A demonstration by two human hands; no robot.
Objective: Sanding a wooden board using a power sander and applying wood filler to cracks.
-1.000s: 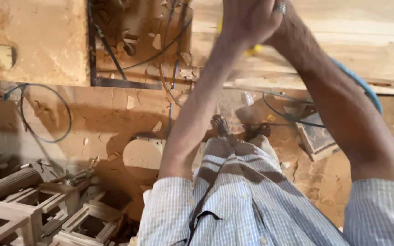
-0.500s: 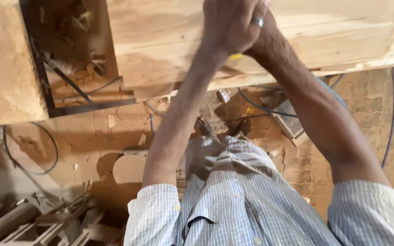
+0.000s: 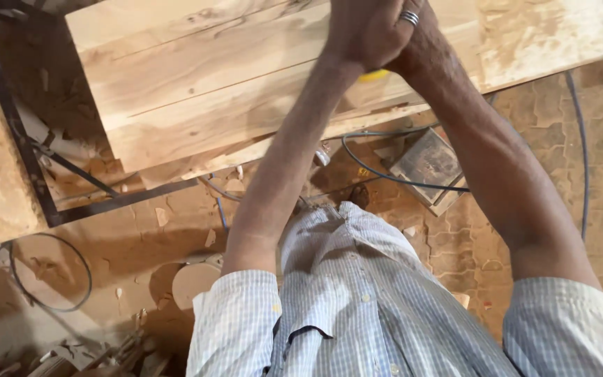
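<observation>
A wide pale wooden panel (image 3: pixel 197 84) made of joined planks lies in front of me at the top of the view. Both my arms reach out over it. My left hand (image 3: pixel 359 33) and my right hand (image 3: pixel 421 43), which wears a ring, are clasped together on a small yellow tool (image 3: pixel 373 75). Only a sliver of the tool shows under the hands, pressed against the panel near its front edge. My checked shirt fills the bottom of the view.
A dark metal frame (image 3: pixel 15 132) borders the panel's left side. On the dusty floor lie a grey cable (image 3: pixel 385 174), a square wooden block (image 3: pixel 430 167), a round wooden disc (image 3: pixel 193 283), a wire loop (image 3: pixel 71 300) and wood scraps (image 3: pixel 106 352).
My view has swung left and down, so more of the panel shows and the stacked wooden pieces at lower left have left the view. Both hands stay clasped on the yellow tool.
</observation>
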